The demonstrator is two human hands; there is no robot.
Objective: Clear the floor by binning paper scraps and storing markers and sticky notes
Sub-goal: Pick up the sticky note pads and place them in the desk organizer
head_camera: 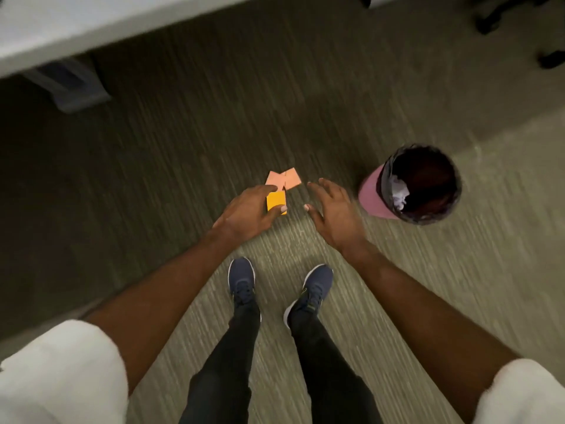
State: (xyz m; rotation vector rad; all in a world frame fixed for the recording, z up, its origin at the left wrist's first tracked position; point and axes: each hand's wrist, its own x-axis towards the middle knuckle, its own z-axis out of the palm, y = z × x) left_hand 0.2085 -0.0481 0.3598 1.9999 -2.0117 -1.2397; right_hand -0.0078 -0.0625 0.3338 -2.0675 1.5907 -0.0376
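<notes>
My left hand grips an orange-yellow sticky note pad between thumb and fingers, above the carpet. Just beyond it, a couple of pink sticky notes lie overlapping on the floor. My right hand hovers to the right of the pad, fingers spread, holding nothing. A pink waste bin with a black liner stands further right, upright, with crumpled white paper inside. No markers are in view.
A white desk runs along the top left, with a grey box in shadow under it. Dark chair bases sit at the top right. My two feet stand on the striped carpet below the hands.
</notes>
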